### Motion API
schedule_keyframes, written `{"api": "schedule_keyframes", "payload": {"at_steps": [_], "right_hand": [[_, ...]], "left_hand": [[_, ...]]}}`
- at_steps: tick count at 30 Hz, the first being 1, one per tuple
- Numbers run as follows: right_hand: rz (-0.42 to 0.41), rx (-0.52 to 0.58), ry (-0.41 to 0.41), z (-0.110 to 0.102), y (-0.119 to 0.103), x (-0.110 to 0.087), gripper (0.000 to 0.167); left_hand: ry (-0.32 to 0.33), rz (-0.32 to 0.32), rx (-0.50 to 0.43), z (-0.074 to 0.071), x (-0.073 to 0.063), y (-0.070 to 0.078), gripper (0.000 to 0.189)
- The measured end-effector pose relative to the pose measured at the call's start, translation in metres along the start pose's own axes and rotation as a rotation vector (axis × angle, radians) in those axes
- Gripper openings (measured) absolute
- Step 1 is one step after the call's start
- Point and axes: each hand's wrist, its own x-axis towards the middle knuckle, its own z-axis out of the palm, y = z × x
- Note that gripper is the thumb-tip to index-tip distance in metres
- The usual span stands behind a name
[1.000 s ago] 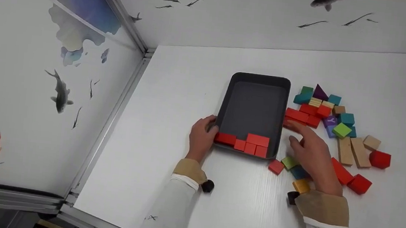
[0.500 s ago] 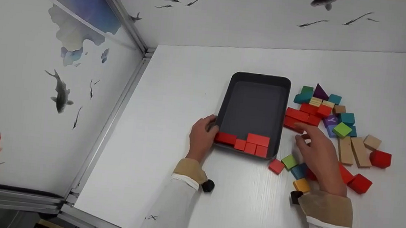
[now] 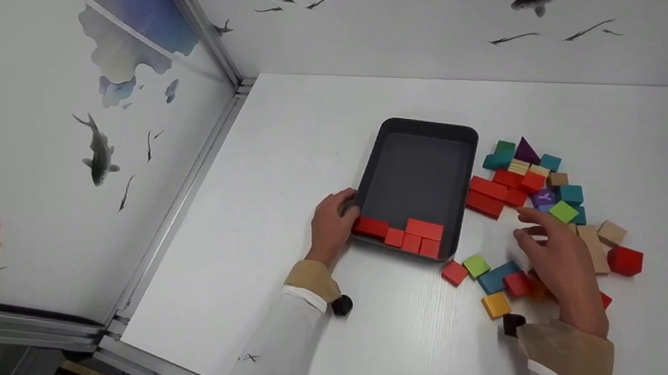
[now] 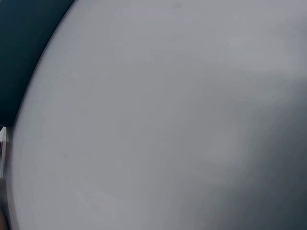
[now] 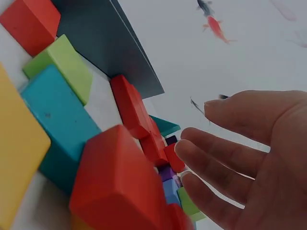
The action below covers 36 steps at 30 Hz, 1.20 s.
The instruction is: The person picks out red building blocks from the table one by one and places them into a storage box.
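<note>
My left hand point(image 3: 330, 227) holds the left edge of a dark grey rectangular tray point(image 3: 418, 174), its fingertips and thumb at the rim. Several red blocks point(image 3: 425, 230) lie along the tray's near end. To the right, my right hand point(image 3: 568, 268) hovers over loose wooden blocks with nothing in it. In the right wrist view, its fingers point(image 5: 216, 163) are loosely bent and spread apart from the thumb. Close to that hand are a lime green block point(image 3: 563, 211), a red block point(image 5: 115, 187) and a blue block point(image 3: 493, 279). The left wrist view shows mostly white tabletop point(image 4: 144, 120).
Red blocks point(image 3: 484, 203) lie beside the tray's right wall, with a purple triangle point(image 3: 526, 151) and teal blocks point(image 3: 499, 161) behind them. A yellow block point(image 3: 495, 304) lies nearer the front. Natural wood blocks point(image 3: 611, 233) and a red block point(image 3: 625, 261) are farther right. White panels enclose the table.
My right hand has moved right and slightly back toward me, away from the red blocks beside the tray, uncovering them. My left hand and the tray have stayed put.
</note>
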Motion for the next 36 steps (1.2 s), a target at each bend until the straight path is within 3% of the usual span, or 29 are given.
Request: {"api": "schedule_keyframes", "payload": {"at_steps": [8, 11, 18, 24, 31, 36], "right_hand": [[0.032, -0.002, -0.035, 0.017, 0.006, 0.013, 0.066], [0.0, -0.033, -0.072, 0.025, 0.003, 0.018, 0.064], [-0.138, -0.184, -0.065, 0.038, -0.005, 0.032, 0.065], [-0.176, -0.297, -0.098, 0.045, -0.003, 0.033, 0.065], [-0.185, -0.298, -0.057, 0.047, -0.004, 0.032, 0.059], [-0.199, -0.282, -0.025, 0.047, -0.004, 0.03, 0.043]], "left_hand": [[-0.005, -0.003, -0.012, -0.001, -0.002, -0.001, 0.036], [-0.008, -0.012, -0.012, 0.0, -0.004, -0.002, 0.036], [-0.002, -0.003, -0.02, 0.001, -0.002, 0.0, 0.034], [-0.012, -0.001, -0.007, 0.001, -0.002, -0.002, 0.035], [0.005, 0.011, -0.016, 0.001, -0.001, -0.002, 0.035], [0.005, 0.011, -0.038, 0.001, -0.001, -0.002, 0.034]]}}
